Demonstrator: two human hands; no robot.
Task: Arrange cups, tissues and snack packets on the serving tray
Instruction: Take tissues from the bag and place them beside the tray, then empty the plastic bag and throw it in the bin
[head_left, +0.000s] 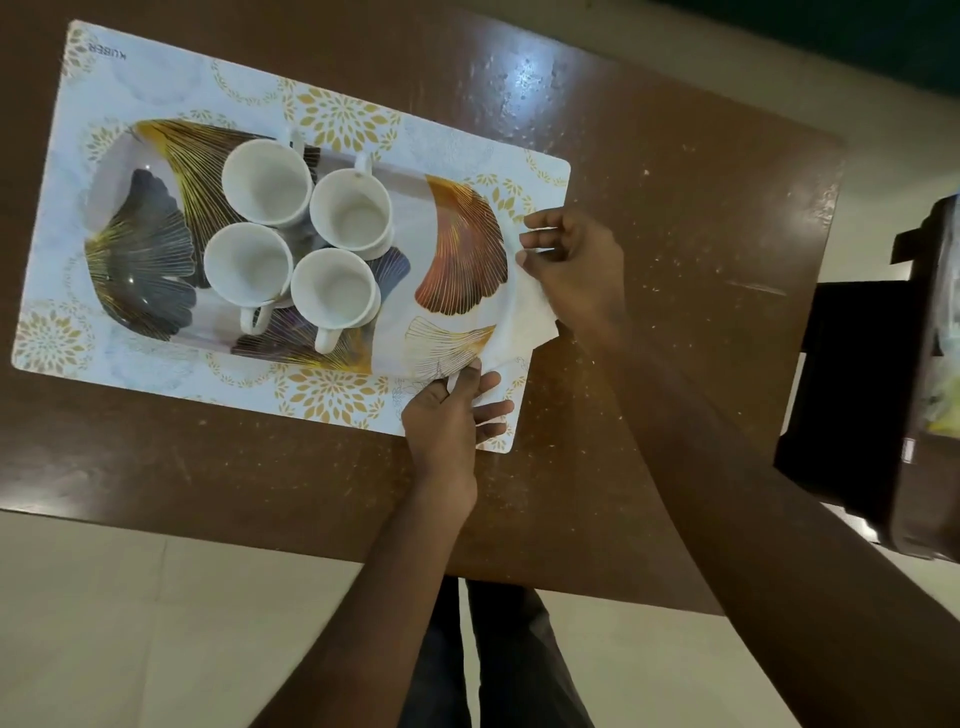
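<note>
Single wide-angle view from the head, looking steeply down over the near edge of the bench (675, 234). Close in, framed askew; tray (410, 208) upper left, floor (130, 623) along the bottom.

Tissue (523, 319) partly hidden by right hand (582, 260) (corner unseen)

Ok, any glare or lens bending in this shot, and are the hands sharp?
Head view: a bluish-white glare patch on the table beyond the tray; head view: the wide lens bows the table's edges; head view: dim light, yet the left hand and right hand holding the tissue look fairly sharp.
</note>
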